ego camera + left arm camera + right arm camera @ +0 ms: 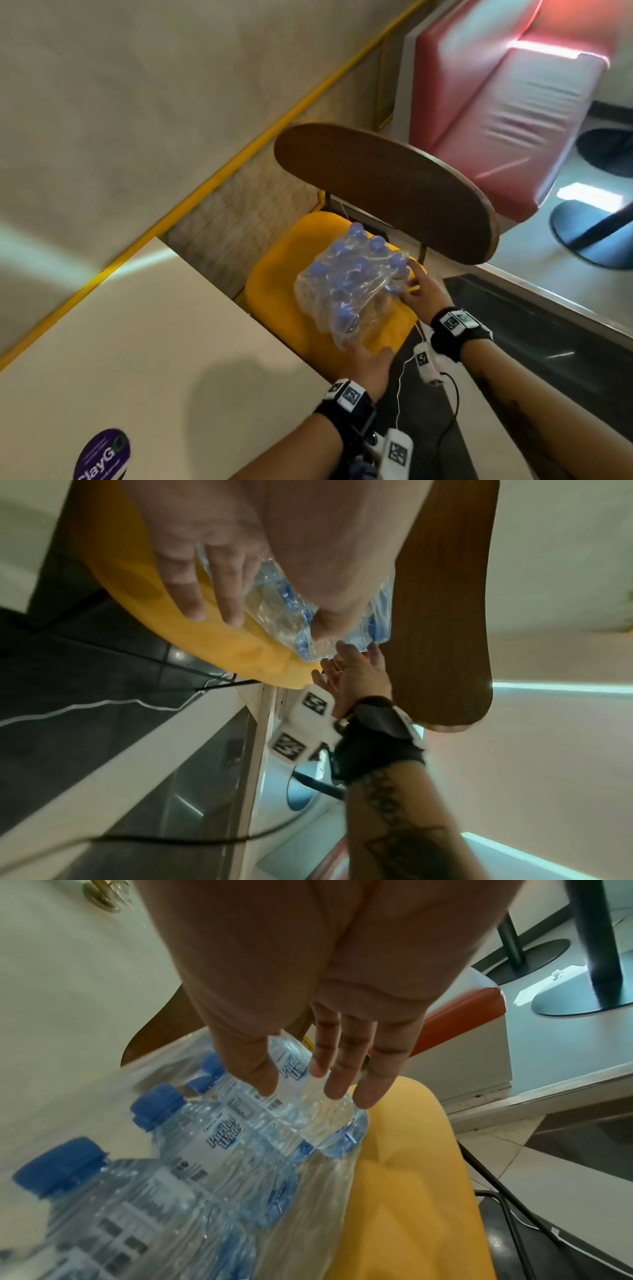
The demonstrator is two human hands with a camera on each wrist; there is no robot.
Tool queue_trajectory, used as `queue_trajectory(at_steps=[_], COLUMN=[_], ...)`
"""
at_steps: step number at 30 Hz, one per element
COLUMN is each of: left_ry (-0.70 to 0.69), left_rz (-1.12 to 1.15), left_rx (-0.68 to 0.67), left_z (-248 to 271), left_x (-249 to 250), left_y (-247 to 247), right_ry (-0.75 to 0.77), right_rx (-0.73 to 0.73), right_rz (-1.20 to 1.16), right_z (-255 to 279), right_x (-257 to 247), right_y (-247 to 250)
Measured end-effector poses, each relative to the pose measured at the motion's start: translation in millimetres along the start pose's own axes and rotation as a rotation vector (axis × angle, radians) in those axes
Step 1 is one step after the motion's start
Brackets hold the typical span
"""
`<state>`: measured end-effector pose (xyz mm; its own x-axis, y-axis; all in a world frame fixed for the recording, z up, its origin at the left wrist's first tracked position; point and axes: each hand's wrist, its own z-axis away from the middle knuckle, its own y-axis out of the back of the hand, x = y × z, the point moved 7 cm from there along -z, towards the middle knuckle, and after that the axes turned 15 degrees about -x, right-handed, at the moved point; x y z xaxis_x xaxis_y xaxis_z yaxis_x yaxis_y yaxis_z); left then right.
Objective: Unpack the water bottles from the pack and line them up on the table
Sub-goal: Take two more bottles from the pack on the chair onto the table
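Observation:
A shrink-wrapped pack of water bottles (pixel 349 287) with blue caps lies tilted on a yellow chair seat (pixel 274 284). My left hand (pixel 368 358) touches the pack's near end, fingers fairly straight along its underside and thumb on the wrap (pixel 291 615). My right hand (pixel 419 287) rests against the pack's right side. In the right wrist view its fingers (pixel 342 1085) are straight and lie on the far bottle of the pack (pixel 222 1150). The white table (pixel 154 342) sits to the left with no bottles on it.
The chair's brown wooden backrest (pixel 394 192) rises just behind the pack. A purple sticker (pixel 102 452) is on the table's near corner. A red padded bench (pixel 496 120) and dark round table bases (pixel 589 233) stand to the right. Sensor cables (pixel 448 411) hang from my wrists.

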<state>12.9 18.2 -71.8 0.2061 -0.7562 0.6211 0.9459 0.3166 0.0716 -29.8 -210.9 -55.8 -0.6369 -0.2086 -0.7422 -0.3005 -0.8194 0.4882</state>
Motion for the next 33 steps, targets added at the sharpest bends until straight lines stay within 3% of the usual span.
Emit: queue_trajectory(at_steps=[8, 10, 13, 17, 24, 29, 33], left_ry=[0.096, 0.099, 0.094, 0.114, -0.276, -0.352, -0.435], left_rz=[0.104, 0.093, 0.203, -0.124, -0.416, -0.580, -0.436], left_rx=[0.309, 0.333, 0.302, 0.408, 0.228, 0.111, 0.040], left_z=[-6, -9, -20, -14, 1, 23, 75], left_x=[19, 26, 26, 28, 50, 43, 9], left_y=[29, 40, 44, 59, 59, 68, 114], right_ry=[-0.087, -0.166, -0.146, -0.075, 0.037, 0.127, 0.162], right_rx=[0.084, 0.084, 0.072, 0.033, -0.145, -0.212, -0.324], right_rz=[0.032, 0.059, 0.119, 0.159, 0.224, 0.278, 0.308], right_z=[-22, -27, -30, -26, 11, 55, 88], right_x=[8, 10, 7, 6, 13, 11, -13], right_y=[-17, -13, -8, -8, -25, -46, -87])
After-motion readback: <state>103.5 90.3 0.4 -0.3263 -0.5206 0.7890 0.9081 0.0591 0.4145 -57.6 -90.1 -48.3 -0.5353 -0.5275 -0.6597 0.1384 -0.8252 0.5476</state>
